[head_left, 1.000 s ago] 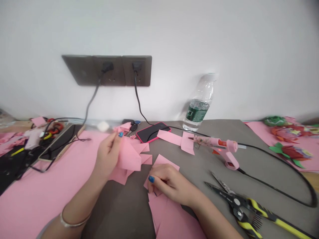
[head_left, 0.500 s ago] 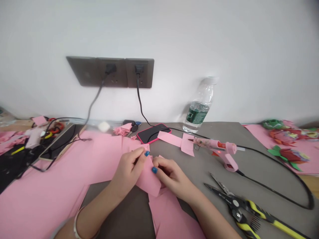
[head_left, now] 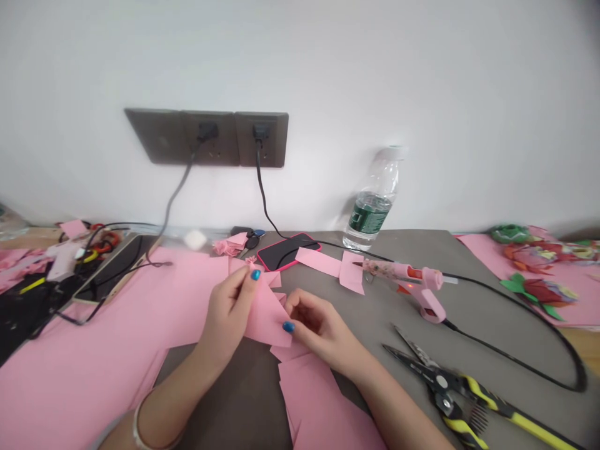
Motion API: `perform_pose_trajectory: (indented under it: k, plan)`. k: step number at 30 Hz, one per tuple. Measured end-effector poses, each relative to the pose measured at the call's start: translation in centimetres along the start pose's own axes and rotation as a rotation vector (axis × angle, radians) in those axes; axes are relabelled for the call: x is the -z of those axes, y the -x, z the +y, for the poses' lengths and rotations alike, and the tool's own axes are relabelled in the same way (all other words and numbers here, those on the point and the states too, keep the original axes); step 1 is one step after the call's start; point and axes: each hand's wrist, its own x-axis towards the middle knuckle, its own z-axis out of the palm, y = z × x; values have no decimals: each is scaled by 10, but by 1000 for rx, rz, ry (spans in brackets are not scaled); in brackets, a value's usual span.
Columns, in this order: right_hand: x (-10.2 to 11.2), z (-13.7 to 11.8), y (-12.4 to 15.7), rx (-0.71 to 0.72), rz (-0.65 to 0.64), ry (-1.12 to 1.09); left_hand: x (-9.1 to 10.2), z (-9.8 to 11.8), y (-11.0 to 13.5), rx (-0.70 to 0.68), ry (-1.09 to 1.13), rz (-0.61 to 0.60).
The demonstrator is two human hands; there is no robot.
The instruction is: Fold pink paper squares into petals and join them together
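A piece of pink paper (head_left: 267, 317) is held up between my two hands above the grey table. My left hand (head_left: 228, 309) pinches its upper left corner between thumb and forefinger. At the paper's right edge is my right hand (head_left: 319, 328), thumb and curled fingers closed on it. The paper looks smooth and slants down towards the right. Beneath and in front of it lies a pile of pink paper pieces (head_left: 323, 400). Large pink sheets (head_left: 94, 350) spread out to the left of my left hand.
A pink glue gun (head_left: 412, 278) with a lit red light lies right of my hands, its cord looping. Pruning-style scissors (head_left: 445, 381) lie open at front right. A water bottle (head_left: 370, 215), a phone (head_left: 288, 251) and paper flowers (head_left: 544, 290) stand or lie farther back.
My left hand has moved left and slightly up with the paper's corner, away from my right hand. The paper now stretches wider between them. My right hand has barely moved.
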Motion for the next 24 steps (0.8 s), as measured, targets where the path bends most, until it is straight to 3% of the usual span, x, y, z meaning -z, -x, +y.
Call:
perform_pose_trajectory:
  k: [3,8,10,15,24]
  plan:
    - [0,3,-2,4,66,-15,-4,2,6,14,47,-82]
    - [6,9,-5,37,248,-127,1,2,3,92,150,-381]
    - [8,9,-6,33,277,-149,1,2,2,148,189,-441]
    - [8,8,-7,48,317,-91,-2,0,3,209,243,-424]
    - [13,6,-4,103,266,-62,2,1,-1,157,234,-416]
